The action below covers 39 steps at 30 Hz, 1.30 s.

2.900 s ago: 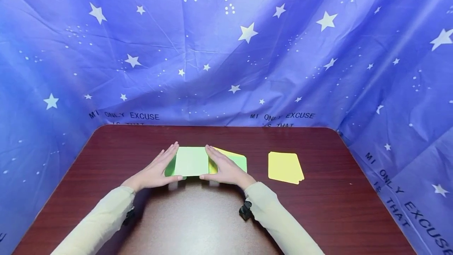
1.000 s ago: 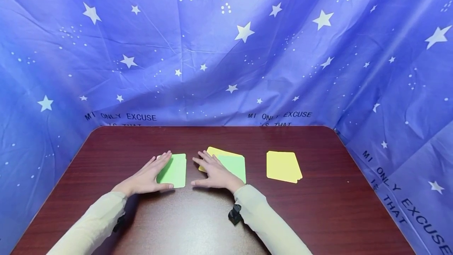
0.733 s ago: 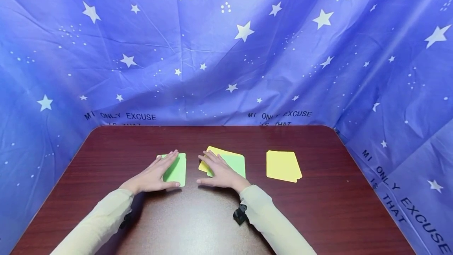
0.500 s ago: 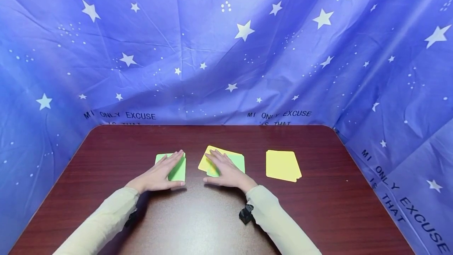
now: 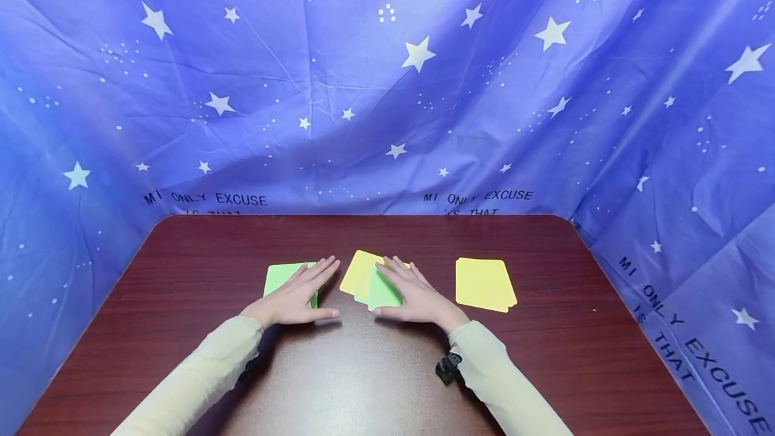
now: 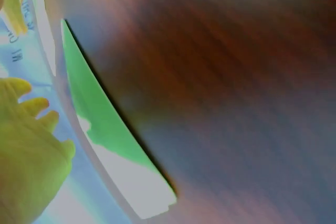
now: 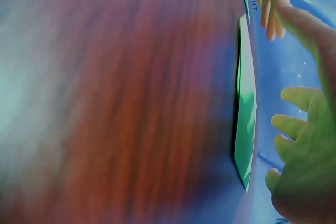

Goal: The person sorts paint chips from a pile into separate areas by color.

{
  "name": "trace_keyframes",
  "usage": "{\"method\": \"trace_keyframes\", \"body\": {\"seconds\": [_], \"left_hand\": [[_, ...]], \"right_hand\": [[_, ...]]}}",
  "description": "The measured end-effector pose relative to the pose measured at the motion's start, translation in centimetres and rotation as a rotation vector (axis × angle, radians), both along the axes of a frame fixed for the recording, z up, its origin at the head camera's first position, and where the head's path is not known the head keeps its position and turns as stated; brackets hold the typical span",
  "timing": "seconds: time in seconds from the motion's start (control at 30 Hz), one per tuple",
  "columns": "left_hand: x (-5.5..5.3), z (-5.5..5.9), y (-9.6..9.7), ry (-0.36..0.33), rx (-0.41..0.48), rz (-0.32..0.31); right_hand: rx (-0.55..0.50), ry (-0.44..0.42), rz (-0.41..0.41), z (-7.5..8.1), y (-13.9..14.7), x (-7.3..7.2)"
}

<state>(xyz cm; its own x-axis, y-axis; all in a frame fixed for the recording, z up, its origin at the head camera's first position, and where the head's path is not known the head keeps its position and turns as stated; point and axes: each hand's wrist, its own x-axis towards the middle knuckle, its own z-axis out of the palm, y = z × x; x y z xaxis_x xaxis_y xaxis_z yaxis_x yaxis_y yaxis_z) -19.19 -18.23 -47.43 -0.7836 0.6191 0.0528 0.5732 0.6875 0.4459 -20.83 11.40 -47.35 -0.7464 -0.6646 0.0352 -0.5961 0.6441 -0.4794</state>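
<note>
Both hands hover palm down with straight, spread fingers, and neither grips anything. Beneath my left hand (image 5: 297, 295) lies a stack of square green cards (image 5: 280, 276), partly covered by the fingers in the head view. In the left wrist view that hand's palm and fingers stand apart from a green card (image 6: 97, 103). My right hand (image 5: 419, 291) is over the middle pile, where yellow cards (image 5: 358, 269) lie askew under green cards (image 5: 383, 290); its right part is hidden. The right wrist view shows a gap between the fingers and the green cards (image 7: 247, 114).
A slightly fanned stack of yellow cards (image 5: 484, 284) lies to the right of the right hand. The dark red-brown table (image 5: 363, 369) reaches back to a blue curtain (image 5: 339, 73) with white stars and lettering.
Earlier both hands held a green stack between them; it came down at the left and they parted from it. Since then both hands have shifted right, the right one further over the middle pile.
</note>
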Motion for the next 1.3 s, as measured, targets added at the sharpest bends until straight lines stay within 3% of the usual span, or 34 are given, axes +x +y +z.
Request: {"method": "trace_keyframes", "body": {"seconds": [0.23, 0.4, 0.7, 0.87, 1.03, 1.3], "left_hand": [[-0.5, 0.3, 2.2, 0.045, -0.036, -0.025], [-0.8, 0.1, 3.6, 0.07, -0.084, -0.008], [-1.5, 0.1, 6.1, 0.019, -0.164, 0.021], [-1.8, -0.3, 7.3, -0.006, -0.225, 0.043], [-1.9, -0.8, 8.0, -0.052, -0.274, 0.058], [-1.9, -0.9, 8.4, -0.067, -0.309, 0.101]], "right_hand": [[0.051, 0.016, -0.027, -0.1, 2.0, 0.1], [0.061, 0.024, -0.041, -0.1, 3.3, 0.2], [0.081, 0.024, -0.048, -0.1, 4.7, 0.1], [0.143, 0.015, -0.065, -0.2, 5.2, 0.0], [0.185, -0.002, -0.076, -0.4, 5.6, -0.2], [0.172, -0.012, -0.09, -0.7, 6.0, -0.6]]}}
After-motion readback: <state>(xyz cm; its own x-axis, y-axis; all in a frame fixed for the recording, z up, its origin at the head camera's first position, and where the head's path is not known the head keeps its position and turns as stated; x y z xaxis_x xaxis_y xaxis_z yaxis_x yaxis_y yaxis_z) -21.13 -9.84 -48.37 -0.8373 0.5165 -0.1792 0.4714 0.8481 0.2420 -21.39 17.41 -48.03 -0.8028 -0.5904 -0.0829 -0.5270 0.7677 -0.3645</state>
